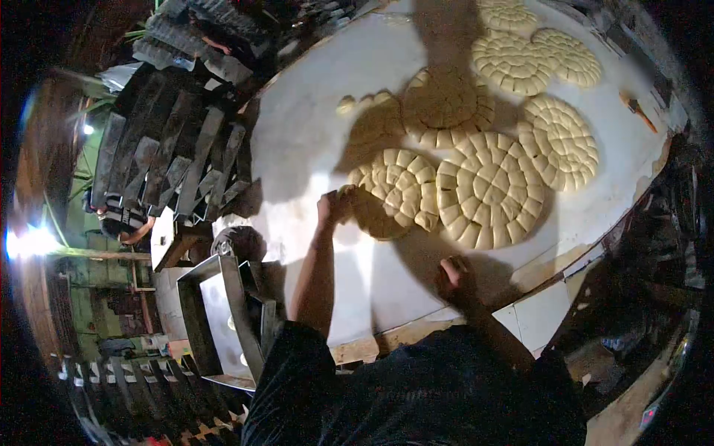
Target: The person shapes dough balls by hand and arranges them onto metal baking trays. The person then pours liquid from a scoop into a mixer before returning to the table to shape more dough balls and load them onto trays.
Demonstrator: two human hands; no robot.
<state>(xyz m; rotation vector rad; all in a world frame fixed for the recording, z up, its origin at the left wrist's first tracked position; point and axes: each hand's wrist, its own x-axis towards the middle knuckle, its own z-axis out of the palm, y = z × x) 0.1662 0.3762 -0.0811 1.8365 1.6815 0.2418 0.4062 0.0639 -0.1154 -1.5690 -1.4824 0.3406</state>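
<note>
My left hand [329, 207] is at the left edge of a round of cut dough pieces [394, 178]; its fingers are in shadow against the dough, so their grip is unclear. My right hand [455, 276] is closed, fingers curled, above the white tabletop near the front edge; whatever is inside it, if anything, is hidden. Just beyond it lies a larger dough round [491, 189], cut into rings of blocks. Another dough round [558, 141] lies to its right, and a shadowed dough round [446, 108] sits behind.
More dough rounds [513, 63] lie at the far right, near an orange-handled tool [638, 111]. Small dough pieces [364, 101] rest at the far left. Long dark metal pans [171, 141] are stacked left, with a metal frame-like tray [223, 323] nearer. Another person [126, 227] is beyond the pans.
</note>
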